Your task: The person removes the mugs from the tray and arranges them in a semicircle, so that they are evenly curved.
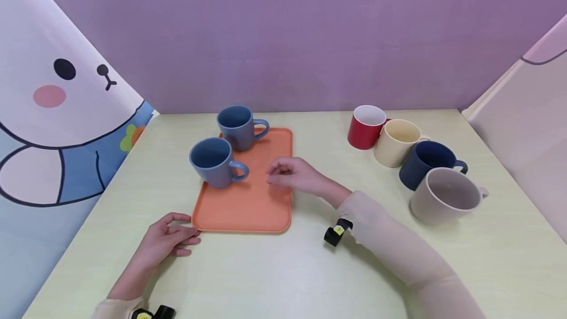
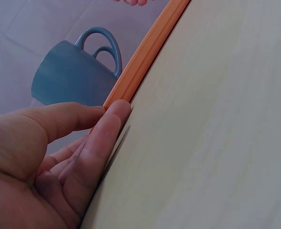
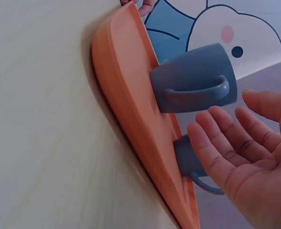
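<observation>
The orange tray (image 1: 266, 210) lies on the table with two grey-blue mugs on its left part. The nearer mug (image 1: 211, 161) and the farther mug (image 1: 236, 127) both have their handles to the right. At the tray's near left corner, my left hand (image 1: 164, 240) pinches the rim between thumb and finger; its fingertips (image 2: 116, 112) show right on the orange edge. My right hand (image 1: 294, 175) is over the tray's right side, fingers loosely bent and holding nothing. In the right wrist view its fingertips (image 3: 202, 131) are near the mugs, palm facing them.
To the right, a row of mugs runs toward the front: a red mug (image 1: 363, 132), a cream mug (image 1: 394, 146), a navy mug (image 1: 425, 164) and a large pale mug (image 1: 447, 198). A purple cloth (image 1: 310, 38) stands behind the table, with a printed cloth (image 1: 66, 127) at left.
</observation>
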`<state>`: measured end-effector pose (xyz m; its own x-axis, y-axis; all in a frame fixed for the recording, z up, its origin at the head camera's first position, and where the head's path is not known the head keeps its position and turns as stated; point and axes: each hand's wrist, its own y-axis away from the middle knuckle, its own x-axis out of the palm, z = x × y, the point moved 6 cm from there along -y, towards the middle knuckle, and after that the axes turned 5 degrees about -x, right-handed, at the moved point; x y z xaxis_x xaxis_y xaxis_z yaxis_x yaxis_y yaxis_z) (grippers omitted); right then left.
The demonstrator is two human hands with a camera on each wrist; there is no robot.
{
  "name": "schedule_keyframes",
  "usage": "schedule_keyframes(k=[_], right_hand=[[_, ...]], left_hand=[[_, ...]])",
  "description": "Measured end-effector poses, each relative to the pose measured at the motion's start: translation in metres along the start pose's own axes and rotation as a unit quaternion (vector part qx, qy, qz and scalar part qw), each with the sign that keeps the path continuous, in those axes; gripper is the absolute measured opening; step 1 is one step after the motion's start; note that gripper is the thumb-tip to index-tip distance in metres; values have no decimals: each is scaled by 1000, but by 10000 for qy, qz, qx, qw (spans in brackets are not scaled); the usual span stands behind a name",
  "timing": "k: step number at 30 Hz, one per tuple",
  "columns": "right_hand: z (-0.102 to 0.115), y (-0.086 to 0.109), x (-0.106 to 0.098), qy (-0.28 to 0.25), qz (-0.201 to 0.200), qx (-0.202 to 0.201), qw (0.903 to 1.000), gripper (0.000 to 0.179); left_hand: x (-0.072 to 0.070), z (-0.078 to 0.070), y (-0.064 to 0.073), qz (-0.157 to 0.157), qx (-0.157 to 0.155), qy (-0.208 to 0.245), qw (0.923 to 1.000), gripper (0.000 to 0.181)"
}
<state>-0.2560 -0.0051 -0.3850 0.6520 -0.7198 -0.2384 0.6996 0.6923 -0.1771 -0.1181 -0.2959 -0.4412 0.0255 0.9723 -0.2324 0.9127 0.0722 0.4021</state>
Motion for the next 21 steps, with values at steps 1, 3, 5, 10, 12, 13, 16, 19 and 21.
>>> schedule_keyframes(k=[1,3,5,10,12,13,16,19,21], right_hand=[[-1,-2,1,18,-14,-3,10000,25],[-1,-7,4,57,-43,13,10000,25],[-2,-12,7,87,-80,34,9999,26],[-5,-22,14,-48,-96,233,9997,27],[-8,-26,17,-124,-72,330,9994,27],[-9,-28,19,-164,-70,388,9991,27],[-11,-33,24,-143,-106,497,9986,28],[-11,-37,30,-29,-153,559,9983,31],[-12,-39,33,70,-181,572,9982,32]], left_hand=[[0,0,0,-2,-5,-9,10000,40],[0,0,0,-17,-18,-31,10000,40],[0,0,0,-29,-20,-54,10000,40],[1,0,-1,-14,-1,-56,10000,40],[1,1,-1,-12,-12,-43,10000,41],[0,1,-1,-14,-26,-36,10000,41],[0,2,-1,-30,-55,-36,10000,41],[0,2,-1,-37,-69,-48,10000,41],[0,2,-2,-34,-79,-52,9999,42]])
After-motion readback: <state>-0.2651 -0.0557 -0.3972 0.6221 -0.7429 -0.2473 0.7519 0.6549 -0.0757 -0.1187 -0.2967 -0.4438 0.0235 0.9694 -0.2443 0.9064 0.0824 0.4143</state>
